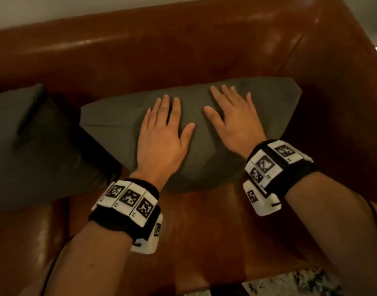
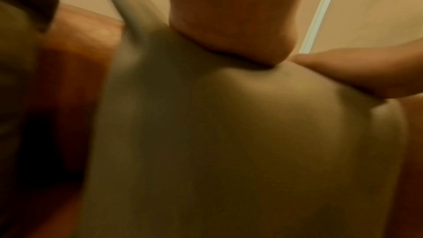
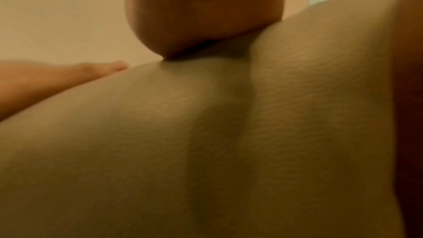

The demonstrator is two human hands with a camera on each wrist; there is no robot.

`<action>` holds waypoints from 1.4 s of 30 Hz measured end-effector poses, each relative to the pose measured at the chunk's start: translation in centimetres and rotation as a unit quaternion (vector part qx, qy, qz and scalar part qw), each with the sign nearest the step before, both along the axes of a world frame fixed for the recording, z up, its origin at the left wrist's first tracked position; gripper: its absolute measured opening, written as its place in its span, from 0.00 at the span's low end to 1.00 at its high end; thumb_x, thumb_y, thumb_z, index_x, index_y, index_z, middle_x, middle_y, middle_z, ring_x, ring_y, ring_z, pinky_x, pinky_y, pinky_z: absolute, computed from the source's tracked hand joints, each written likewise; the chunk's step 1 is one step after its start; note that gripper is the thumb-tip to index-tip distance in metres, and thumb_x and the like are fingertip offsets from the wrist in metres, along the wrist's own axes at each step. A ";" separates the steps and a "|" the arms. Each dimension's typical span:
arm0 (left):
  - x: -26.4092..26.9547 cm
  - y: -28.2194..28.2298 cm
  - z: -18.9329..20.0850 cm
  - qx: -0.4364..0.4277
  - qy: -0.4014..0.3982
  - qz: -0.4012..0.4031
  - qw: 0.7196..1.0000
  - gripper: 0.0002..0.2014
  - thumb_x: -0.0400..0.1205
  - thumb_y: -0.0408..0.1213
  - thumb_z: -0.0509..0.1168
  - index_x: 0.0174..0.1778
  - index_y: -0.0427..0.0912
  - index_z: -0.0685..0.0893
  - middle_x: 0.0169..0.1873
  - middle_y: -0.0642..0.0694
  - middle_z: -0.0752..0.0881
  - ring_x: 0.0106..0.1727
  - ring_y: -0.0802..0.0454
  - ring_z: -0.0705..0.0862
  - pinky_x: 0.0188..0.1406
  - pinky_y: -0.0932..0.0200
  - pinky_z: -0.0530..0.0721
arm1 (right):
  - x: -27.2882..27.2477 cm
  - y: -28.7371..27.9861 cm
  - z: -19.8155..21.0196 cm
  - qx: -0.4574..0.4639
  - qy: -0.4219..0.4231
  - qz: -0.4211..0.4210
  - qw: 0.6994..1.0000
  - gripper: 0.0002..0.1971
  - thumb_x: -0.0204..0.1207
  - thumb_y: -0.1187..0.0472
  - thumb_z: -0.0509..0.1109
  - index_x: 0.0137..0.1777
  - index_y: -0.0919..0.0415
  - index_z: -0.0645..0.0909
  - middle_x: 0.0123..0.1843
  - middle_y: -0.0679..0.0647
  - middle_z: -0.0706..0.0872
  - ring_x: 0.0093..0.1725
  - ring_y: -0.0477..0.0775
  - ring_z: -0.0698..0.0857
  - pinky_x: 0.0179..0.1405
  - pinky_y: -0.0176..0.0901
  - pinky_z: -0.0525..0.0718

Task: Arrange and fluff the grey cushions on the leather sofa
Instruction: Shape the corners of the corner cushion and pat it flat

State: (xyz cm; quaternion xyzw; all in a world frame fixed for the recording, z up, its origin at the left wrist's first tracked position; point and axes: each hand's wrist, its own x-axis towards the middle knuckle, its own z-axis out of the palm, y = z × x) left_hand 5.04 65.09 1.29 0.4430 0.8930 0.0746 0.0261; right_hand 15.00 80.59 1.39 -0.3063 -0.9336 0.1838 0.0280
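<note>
Left hand (image 1: 159, 137) and right hand (image 1: 234, 120) press flat, fingers straight, gripping nothing, on centre grey cushion (image 1: 268, 107). Second cushion (image 1: 29, 133) at frame left; sofa (image 1: 183, 52) backrest directly behind.

A blurred close view is given along the left hand (image 2: 233, 15), whose heel is pressed flat into a grey cushion (image 2: 228, 142), so that a dent is made in the fabric. Another hand (image 2: 366, 73) is laid on the cushion at the right. Brown leather sofa (image 2: 75, 79) is seen at the left, with a second dark cushion (image 2: 20, 24) beyond it.
</note>
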 end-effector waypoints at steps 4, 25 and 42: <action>-3.4 -2.9 -0.3 -0.033 0.049 -0.013 0.998 0.37 0.86 0.62 0.37 0.84 0.38 0.58 0.83 0.37 0.62 0.85 0.43 0.56 0.85 0.44 0.46 | 1.3 2.4 -0.1 0.029 -0.032 -0.021 0.999 0.31 0.86 0.39 0.43 0.84 0.51 0.59 0.85 0.55 0.62 0.86 0.54 0.54 0.84 0.60 0.39; -3.8 -5.4 -1.3 0.014 0.061 -0.006 0.998 0.35 0.87 0.60 0.41 0.84 0.41 0.61 0.83 0.38 0.62 0.85 0.41 0.56 0.85 0.42 0.47 | 3.9 3.4 -0.3 0.076 -0.053 -0.116 0.989 0.35 0.82 0.35 0.42 0.83 0.52 0.63 0.85 0.60 0.61 0.86 0.63 0.51 0.82 0.69 0.40; -3.4 -6.9 -8.6 0.470 -0.466 0.344 0.666 0.32 0.84 0.58 0.52 0.81 0.42 0.69 0.79 0.46 0.71 0.80 0.53 0.68 0.82 0.50 0.62 | -4.2 -7.1 -0.2 0.127 -0.020 0.062 0.990 0.34 0.82 0.35 0.44 0.84 0.49 0.60 0.87 0.53 0.57 0.87 0.54 0.50 0.84 0.63 0.41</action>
